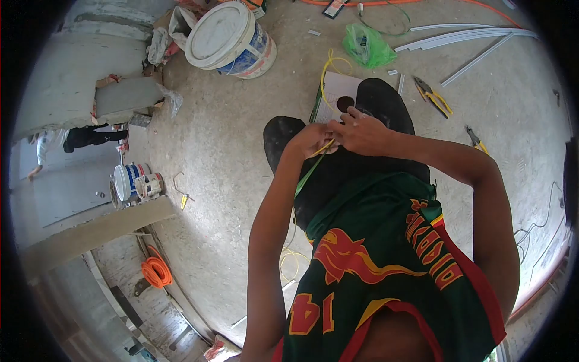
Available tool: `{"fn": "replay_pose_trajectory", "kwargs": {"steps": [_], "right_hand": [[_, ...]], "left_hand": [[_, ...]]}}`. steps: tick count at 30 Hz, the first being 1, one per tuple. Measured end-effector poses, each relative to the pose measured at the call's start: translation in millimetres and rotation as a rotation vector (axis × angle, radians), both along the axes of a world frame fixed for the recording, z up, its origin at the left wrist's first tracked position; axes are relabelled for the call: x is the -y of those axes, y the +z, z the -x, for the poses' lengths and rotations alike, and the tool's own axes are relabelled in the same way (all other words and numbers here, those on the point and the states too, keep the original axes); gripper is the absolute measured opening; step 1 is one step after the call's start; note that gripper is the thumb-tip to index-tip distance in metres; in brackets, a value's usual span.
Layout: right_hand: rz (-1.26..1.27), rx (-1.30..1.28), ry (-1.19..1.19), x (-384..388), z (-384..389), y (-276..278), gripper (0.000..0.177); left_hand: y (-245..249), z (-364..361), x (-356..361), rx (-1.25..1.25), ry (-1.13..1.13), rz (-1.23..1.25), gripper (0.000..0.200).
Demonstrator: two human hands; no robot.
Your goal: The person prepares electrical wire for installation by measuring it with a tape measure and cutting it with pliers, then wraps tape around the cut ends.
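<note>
Above my lap, between my knees, both hands meet around a thin yellow wire (325, 146). My left hand (310, 140) has its fingers closed on the wire. My right hand (362, 131) touches it, its fingers bent together near the same spot; what lies between its fingertips is too small to make out. One length of the wire loops up past a white box (339, 85) with a dark round hole, on the floor just beyond my hands. A green strip (310, 173) hangs below my left hand.
A lidded paint bucket (244, 45) stands at upper left. Pliers (433, 96), cutters (476, 139), a green bag (367, 45) and white strips (464, 37) lie to the right. Orange hose (157, 271) is coiled lower left. Another person (90, 139) is at far left.
</note>
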State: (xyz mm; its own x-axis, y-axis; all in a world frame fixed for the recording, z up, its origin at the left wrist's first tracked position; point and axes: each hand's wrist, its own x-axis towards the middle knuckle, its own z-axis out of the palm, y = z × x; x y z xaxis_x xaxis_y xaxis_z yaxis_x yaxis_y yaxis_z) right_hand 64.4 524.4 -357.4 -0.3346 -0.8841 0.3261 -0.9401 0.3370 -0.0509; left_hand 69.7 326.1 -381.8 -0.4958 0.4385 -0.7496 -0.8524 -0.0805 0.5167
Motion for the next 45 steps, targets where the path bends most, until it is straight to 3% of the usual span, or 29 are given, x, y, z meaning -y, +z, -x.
{"fn": "replay_pose_trajectory", "kwargs": {"steps": [7,10,13,15,19,29,38,41,45], "right_hand": [[-0.019,-0.027,0.014,-6.7,-6.2,-5.5,0.021],[0.051,-0.088,-0.064,-11.0,-14.7,-9.0,0.018],[-0.108,0.025,-0.225,-25.6,-31.2,14.4,0.014],[-0.256,0.311,-0.326,-49.1,-36.5,26.8,0.012],[-0.531,0.600,-0.392,-99.3,-28.5,50.4,0.017],[-0.594,0.744,-0.644,-201.7,-27.4,53.9,0.017],[-0.638,1.003,-0.763,-280.4,-42.7,66.7,0.024],[-0.818,1.007,-1.124,-305.6,-48.6,49.9,0.029],[-0.709,0.944,-1.316,-359.4,-67.6,-48.2,0.037]], "left_hand": [[-42.2,-4.6,-2.4,-0.014,0.124,0.014,0.018],[-42.5,2.9,-3.9,-0.247,-0.061,0.301,0.019],[-1.2,4.4,-6.3,-0.346,0.052,0.360,0.019],[11.4,12.1,13.0,-0.334,-0.031,0.451,0.019],[39.3,19.4,66.1,-0.429,-0.201,0.526,0.021],[60.9,4.3,148.5,-0.649,-0.230,0.749,0.029],[71.8,6.8,169.1,-0.510,-0.033,0.819,0.021],[62.3,1.1,165.9,-0.487,-0.010,0.758,0.019],[55.6,-14.7,134.7,-0.504,-0.013,0.702,0.018]]}}
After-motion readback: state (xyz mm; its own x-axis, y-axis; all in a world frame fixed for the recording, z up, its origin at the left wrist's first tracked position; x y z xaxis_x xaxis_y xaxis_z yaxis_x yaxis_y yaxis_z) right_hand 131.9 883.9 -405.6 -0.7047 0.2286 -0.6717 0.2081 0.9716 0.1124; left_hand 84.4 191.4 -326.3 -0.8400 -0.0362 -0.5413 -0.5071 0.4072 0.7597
